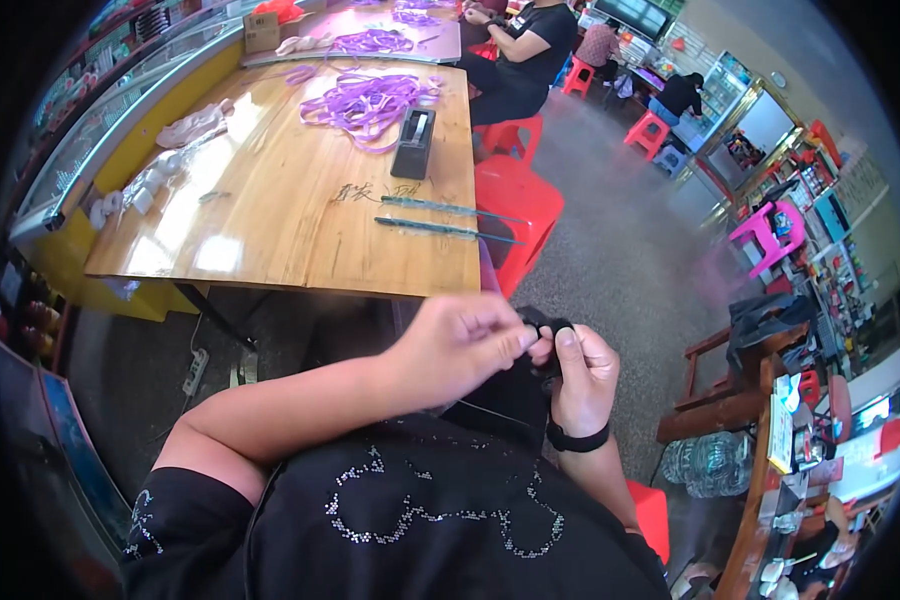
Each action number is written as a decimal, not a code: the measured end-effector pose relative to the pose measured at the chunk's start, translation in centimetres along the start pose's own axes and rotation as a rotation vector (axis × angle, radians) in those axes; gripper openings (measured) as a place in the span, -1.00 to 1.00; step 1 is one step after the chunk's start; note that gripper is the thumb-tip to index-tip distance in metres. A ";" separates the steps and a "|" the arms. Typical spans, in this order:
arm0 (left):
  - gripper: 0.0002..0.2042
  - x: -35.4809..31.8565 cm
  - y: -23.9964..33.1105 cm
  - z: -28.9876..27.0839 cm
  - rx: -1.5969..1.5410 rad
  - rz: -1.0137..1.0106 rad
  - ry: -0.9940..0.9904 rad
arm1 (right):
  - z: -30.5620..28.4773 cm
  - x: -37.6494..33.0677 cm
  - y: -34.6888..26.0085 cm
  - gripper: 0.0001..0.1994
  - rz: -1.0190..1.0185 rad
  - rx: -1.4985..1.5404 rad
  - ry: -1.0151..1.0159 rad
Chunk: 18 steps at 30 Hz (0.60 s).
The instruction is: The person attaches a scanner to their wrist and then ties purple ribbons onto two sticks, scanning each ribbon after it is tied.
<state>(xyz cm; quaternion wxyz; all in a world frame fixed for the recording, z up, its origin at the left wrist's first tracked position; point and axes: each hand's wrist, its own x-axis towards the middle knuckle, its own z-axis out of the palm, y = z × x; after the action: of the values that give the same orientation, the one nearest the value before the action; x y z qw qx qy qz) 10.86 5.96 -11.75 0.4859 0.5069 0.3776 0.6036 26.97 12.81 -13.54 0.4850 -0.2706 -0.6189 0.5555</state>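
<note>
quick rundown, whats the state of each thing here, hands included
left hand: closed, fingertips pinching the small black piece
right hand: closed on the small black piece, thumb up
small black piece: held between both hands, above the lap
thin thread: hanging below the hands
purple ribbons: loose, tangled pile on the wooden table
black box: lying flat on the table
two long rods: lying side by side near the table edge
</note>
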 end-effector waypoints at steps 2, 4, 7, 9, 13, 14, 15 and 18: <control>-0.87 -0.5 -1.8 0.0 0.371 0.129 -0.026 | 0.1 0.4 -0.1 -0.83 -0.124 -0.097 -0.040; -0.87 -0.6 -2.1 0.5 0.343 0.140 -0.016 | 0.4 0.5 -0.4 -0.85 -0.254 -0.192 -0.081; -0.83 -0.2 -3.0 -0.3 0.544 0.263 -0.164 | 1.0 -0.2 -1.6 -0.94 -0.256 -0.376 -0.139; -0.79 0.3 -3.0 -0.3 0.527 0.219 -0.117 | 1.4 -0.6 -1.7 -0.86 -0.570 -0.626 -0.162; -0.74 1.7 0.8 0.2 -0.170 -0.241 0.163 | 2.4 -0.4 -1.6 -0.83 -0.663 -0.587 -0.231; -0.77 1.8 1.2 -0.5 -0.275 -0.274 0.139 | 2.5 -0.3 -1.7 -0.84 -0.655 -0.594 -0.245; -0.78 1.6 1.4 -1.0 -0.379 -0.307 0.112 | 2.7 -0.2 -1.8 -0.84 -0.657 -0.593 -0.244; -0.77 2.0 2.0 0.2 -0.594 -0.116 0.220 | 3.5 0.6 -1.9 -0.87 -0.636 -0.553 -0.288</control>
<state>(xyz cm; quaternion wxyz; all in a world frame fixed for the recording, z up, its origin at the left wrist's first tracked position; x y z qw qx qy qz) 10.59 7.36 -9.30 0.6023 0.2524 0.2634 0.7100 24.01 11.41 -11.26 0.4500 -0.1060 -0.8579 0.2243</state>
